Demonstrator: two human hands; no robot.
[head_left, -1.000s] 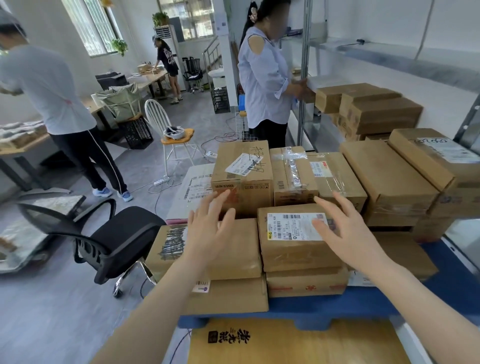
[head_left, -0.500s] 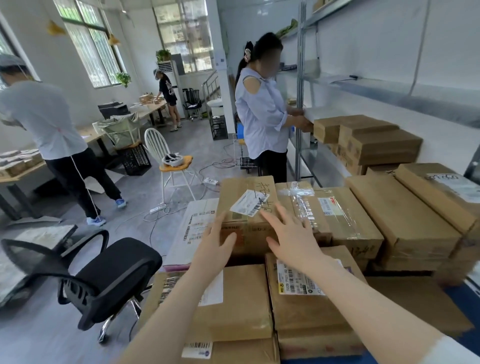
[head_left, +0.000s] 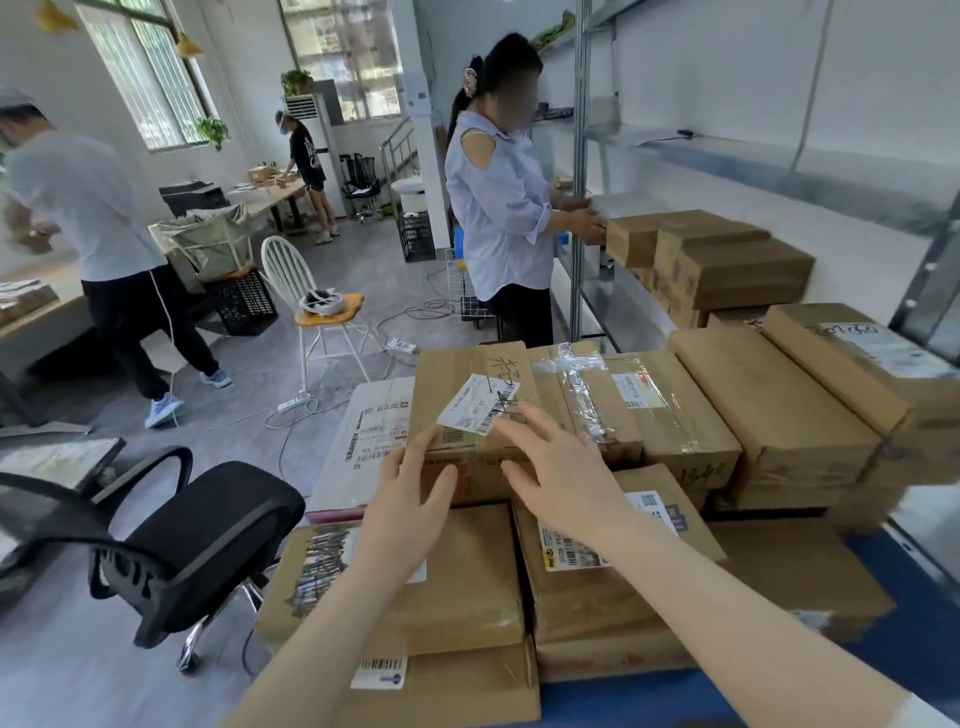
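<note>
Facing a tall brown cardboard box with black handwriting (head_left: 462, 374), standing in the back row of parcels on the blue tabletop (head_left: 623, 699) and carrying a loose white barcode label (head_left: 478, 404) askew on its top; holding the left hand (head_left: 410, 499) at the box's front left corner, fingers straight and wide, thumb lying against the front face, gripping nothing; holding the right hand (head_left: 561, 467) over the box's front top edge, fingers wide and straight, tips just beside the label, and not being able to tell whether touching the cardboard; butting, on the box's right side, against a brown carton wrapped in clear tape (head_left: 639, 410), touching with no gap; rising, on the left side, above a flat white-labelled parcel (head_left: 376, 431), leaving the upper left edge free; standing behind and above two low brown parcels (head_left: 467, 577) lying side by side under both forearms, leaving the front face exposed; flanking the stack on the left with a black office chair (head_left: 208, 525), near the parcels' edge, and opening onto grey floor (head_left: 337, 291) beyond it; backing onto a metal shelf rack (head_left: 581, 208) and a person in a pale blue shirt (head_left: 498, 218).
</note>
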